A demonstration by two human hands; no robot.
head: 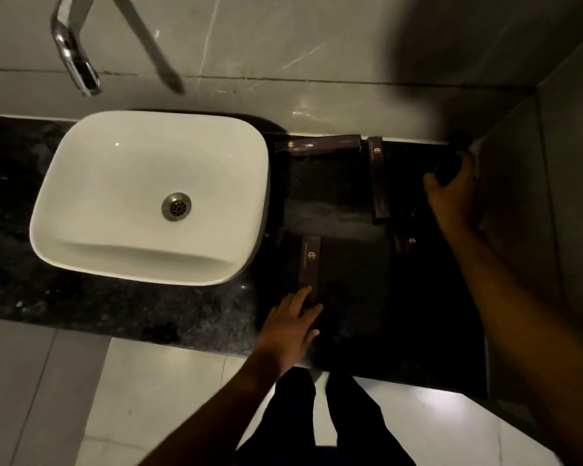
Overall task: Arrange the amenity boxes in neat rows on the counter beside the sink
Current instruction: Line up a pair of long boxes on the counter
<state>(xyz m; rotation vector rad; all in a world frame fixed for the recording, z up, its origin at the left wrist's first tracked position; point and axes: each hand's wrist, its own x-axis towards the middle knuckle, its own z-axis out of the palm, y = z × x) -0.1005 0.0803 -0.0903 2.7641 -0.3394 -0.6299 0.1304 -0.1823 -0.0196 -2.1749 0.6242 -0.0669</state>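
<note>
Right of the white sink (148, 196), on the dark counter (350, 331), slim brown amenity boxes (377, 181) with small gold logos lie scattered at mixed angles. Your left hand (292, 326) presses flat, fingers spread, on one box; your right hand (451, 186) grips a dark object (446, 168).

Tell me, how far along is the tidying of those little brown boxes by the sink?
Barely started. Nothing forms a row yet: one box lies crosswise against the wall, another runs lengthwise, and two small ones sit scattered. In hand: the left hand touches a long box, and the right hand grips something dark. Lining them all up remains.
</note>
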